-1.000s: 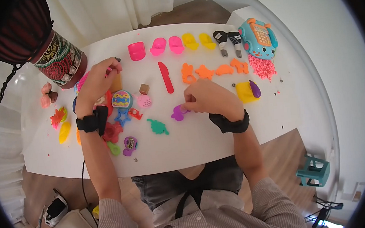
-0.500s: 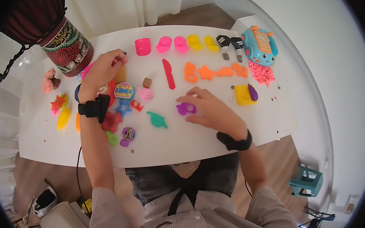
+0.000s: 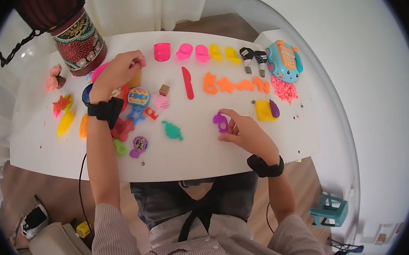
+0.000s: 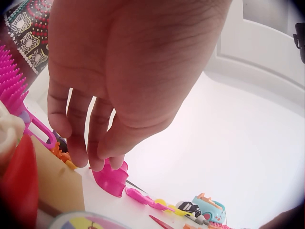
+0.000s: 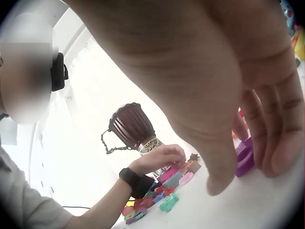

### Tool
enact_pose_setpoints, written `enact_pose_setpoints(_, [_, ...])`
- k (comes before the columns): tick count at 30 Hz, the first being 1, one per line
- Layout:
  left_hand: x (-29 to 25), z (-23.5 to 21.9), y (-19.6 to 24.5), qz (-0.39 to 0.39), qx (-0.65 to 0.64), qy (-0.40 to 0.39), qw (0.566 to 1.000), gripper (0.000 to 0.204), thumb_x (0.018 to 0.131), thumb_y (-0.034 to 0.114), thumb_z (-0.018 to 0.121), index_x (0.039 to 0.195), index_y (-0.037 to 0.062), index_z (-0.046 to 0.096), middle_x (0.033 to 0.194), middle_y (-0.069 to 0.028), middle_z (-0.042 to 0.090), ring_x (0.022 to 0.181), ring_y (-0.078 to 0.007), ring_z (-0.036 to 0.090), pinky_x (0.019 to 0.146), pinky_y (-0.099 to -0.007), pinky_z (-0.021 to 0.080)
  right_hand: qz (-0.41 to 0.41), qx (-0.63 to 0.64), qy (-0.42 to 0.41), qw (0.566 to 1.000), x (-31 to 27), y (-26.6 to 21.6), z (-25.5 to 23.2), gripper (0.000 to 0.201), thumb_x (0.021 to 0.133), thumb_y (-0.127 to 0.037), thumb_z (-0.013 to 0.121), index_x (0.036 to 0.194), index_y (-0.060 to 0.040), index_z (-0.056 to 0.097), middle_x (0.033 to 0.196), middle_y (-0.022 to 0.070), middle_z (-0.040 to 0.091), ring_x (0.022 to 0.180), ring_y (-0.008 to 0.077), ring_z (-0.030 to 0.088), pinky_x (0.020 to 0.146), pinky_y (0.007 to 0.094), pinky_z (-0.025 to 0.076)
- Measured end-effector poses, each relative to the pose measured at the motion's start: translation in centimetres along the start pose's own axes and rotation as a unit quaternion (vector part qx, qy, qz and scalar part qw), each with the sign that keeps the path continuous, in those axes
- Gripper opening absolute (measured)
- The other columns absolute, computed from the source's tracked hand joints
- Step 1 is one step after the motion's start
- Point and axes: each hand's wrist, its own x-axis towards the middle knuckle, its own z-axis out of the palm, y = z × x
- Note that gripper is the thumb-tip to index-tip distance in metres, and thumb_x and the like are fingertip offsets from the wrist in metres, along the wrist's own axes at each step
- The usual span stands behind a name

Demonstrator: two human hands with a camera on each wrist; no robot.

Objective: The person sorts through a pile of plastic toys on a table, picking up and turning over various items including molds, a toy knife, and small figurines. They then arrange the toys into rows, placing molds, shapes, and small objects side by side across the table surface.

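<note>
My right hand (image 3: 248, 131) is low over the table at centre right, its thumb and index finger curved round a purple play-dough mould (image 3: 220, 121) with a round hole. In the right wrist view the purple mould (image 5: 245, 158) shows partly behind the fingers. My left hand (image 3: 121, 72) hangs over the toy pile at the back left, fingers loosely bent, and nothing is in it in the left wrist view. Beneath and beside it are a tan block (image 4: 57, 176), a pink bristled brush (image 4: 12, 78) and a red piece (image 4: 21, 176). A green dinosaur-shaped mould (image 3: 172, 129) lies between the hands.
Along the back stand a pink cup (image 3: 162, 52), pink and yellow toy shoes and a toy phone (image 3: 285, 62). Several orange moulds (image 3: 237, 84) form a row before them, near a red knife (image 3: 188, 82). A yellow piece with an eggplant (image 3: 274, 108) lies right; a drum (image 3: 80, 46) stands left.
The right hand spread round the purple mould, which has turned and shifted right along with the hand. My left hand stays over the pile. The whole head view has tilted slightly.
</note>
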Motion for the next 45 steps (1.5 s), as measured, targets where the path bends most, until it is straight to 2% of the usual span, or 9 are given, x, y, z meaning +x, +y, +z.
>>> enact_pose_setpoints(13, [-0.6, 0.3, 4.6, -0.036, -0.071, -0.195, 0.978, 0.036, 0.089, 0.027, 0.078, 0.123, 0.0183, 0.075, 0.113, -0.0067, 0.067, 0.105, -0.0192, 0.063, 0.094, -0.0336, 0.051, -0.089, -0.06, -0.12, 0.987, 5.4, -2.4, 0.6, 0.055, 0.087, -0.012, 0.081, 0.137, -0.0101, 0.057, 0.074, 0.0094, 0.068, 0.07, 0.0217, 0.067, 0.068, 0.0338, 0.051])
enact_pose_setpoints(19, [-0.5, 0.0, 8.8, -0.107, -0.012, -0.24, 0.965, 0.034, 0.083, 0.028, 0.08, 0.116, 0.0176, 0.078, 0.107, -0.0028, 0.071, 0.107, -0.0186, 0.066, 0.089, -0.0316, 0.051, -0.096, -0.17, -0.044, 0.98, 6.3, -4.1, 1.1, 0.047, 0.084, -0.023, 0.086, 0.124, -0.0096, 0.065, 0.072, 0.0063, 0.067, 0.07, 0.0225, 0.068, 0.067, 0.0359, 0.051])
enact_pose_setpoints(22, [-0.4, 1.9, 5.9, -0.022, -0.023, -0.233, 0.972, 0.03, 0.081, 0.029, 0.08, 0.108, 0.0158, 0.079, 0.1, -0.0021, 0.072, 0.103, -0.0193, 0.068, 0.085, -0.0328, 0.052, -0.024, -0.169, -0.044, 0.984, 7.4, -5.0, 0.5, 0.047, 0.083, -0.036, 0.085, 0.116, -0.0077, 0.065, 0.091, 0.0092, 0.071, 0.083, 0.0279, 0.069, 0.074, 0.0413, 0.054])
enact_pose_setpoints(24, [-0.4, 1.6, 5.5, -0.05, -0.029, -0.225, 0.973, 0.028, 0.08, 0.028, 0.08, 0.104, 0.014, 0.078, 0.098, -0.0038, 0.072, 0.1, -0.0201, 0.069, 0.083, -0.0341, 0.053, -0.177, -0.124, 0.085, 0.973, 8.9, -3.6, 1.4, 0.048, 0.083, -0.036, 0.085, 0.114, -0.0057, 0.066, 0.106, 0.0104, 0.069, 0.088, 0.0266, 0.069, 0.076, 0.0405, 0.055])
enact_pose_setpoints(27, [-1.0, 1.3, 5.0, -0.088, -0.005, -0.188, 0.978, 0.024, 0.079, 0.022, 0.08, 0.099, 0.0103, 0.077, 0.097, -0.0066, 0.073, 0.095, -0.0218, 0.071, 0.08, -0.0362, 0.054, -0.166, -0.087, 0.092, 0.978, 10.8, -3.9, 3.1, 0.047, 0.082, -0.031, 0.086, 0.113, -0.0025, 0.066, 0.119, 0.0138, 0.066, 0.093, 0.0299, 0.069, 0.08, 0.0395, 0.055])
enact_pose_setpoints(36, [-0.5, 1.4, 3.1, -0.029, 0.013, -0.119, 0.992, 0.017, 0.084, 0.022, 0.076, 0.099, 0.0141, 0.076, 0.108, -0.0073, 0.066, 0.106, -0.0244, 0.065, 0.089, -0.0366, 0.053, -0.186, 0.003, -0.005, 0.983, 10.9, -6.4, 7.0, 0.05, 0.081, -0.03, 0.089, 0.112, 0.0012, 0.067, 0.139, 0.0221, 0.061, 0.092, 0.0228, 0.071, 0.086, 0.0346, 0.058])
enact_pose_setpoints(40, [0.2, 3.0, 3.2, 0.013, -0.051, -0.134, 0.99, 0.018, 0.084, 0.02, 0.076, 0.101, 0.0154, 0.077, 0.106, -0.0091, 0.062, 0.105, -0.0276, 0.061, 0.09, -0.0387, 0.05, -0.174, 0.1, -0.042, 0.979, 10.3, -8.3, 5.0, 0.048, 0.081, -0.029, 0.089, 0.112, 0.0002, 0.067, 0.135, 0.0165, 0.064, 0.089, 0.0199, 0.07, 0.083, 0.035, 0.058])
enact_pose_setpoints(42, [-0.1, 3.6, 3.6, 0.002, -0.012, -0.145, 0.989, 0.016, 0.082, 0.02, 0.078, 0.098, 0.0178, 0.077, 0.105, -0.0079, 0.063, 0.106, -0.0306, 0.058, 0.092, -0.0398, 0.049, -0.111, 0.043, 0.027, 0.993, 10.2, -8.4, 3.3, 0.045, 0.079, -0.028, 0.089, 0.109, -0.0001, 0.069, 0.112, 0.0166, 0.066, 0.091, 0.034, 0.069, 0.079, 0.0386, 0.056])
enact_pose_setpoints(45, [-0.1, 4.5, 3.1, -0.005, 0.038, -0.146, 0.989, 0.015, 0.08, 0.019, 0.081, 0.094, 0.0207, 0.077, 0.103, -0.0068, 0.063, 0.106, -0.0333, 0.055, 0.093, -0.0404, 0.047, -0.127, -0.089, 0.151, 0.976, 11.5, -5.0, 2.5, 0.045, 0.08, -0.028, 0.088, 0.11, -0.0005, 0.069, 0.11, 0.0139, 0.064, 0.091, 0.0329, 0.067, 0.078, 0.0402, 0.056])
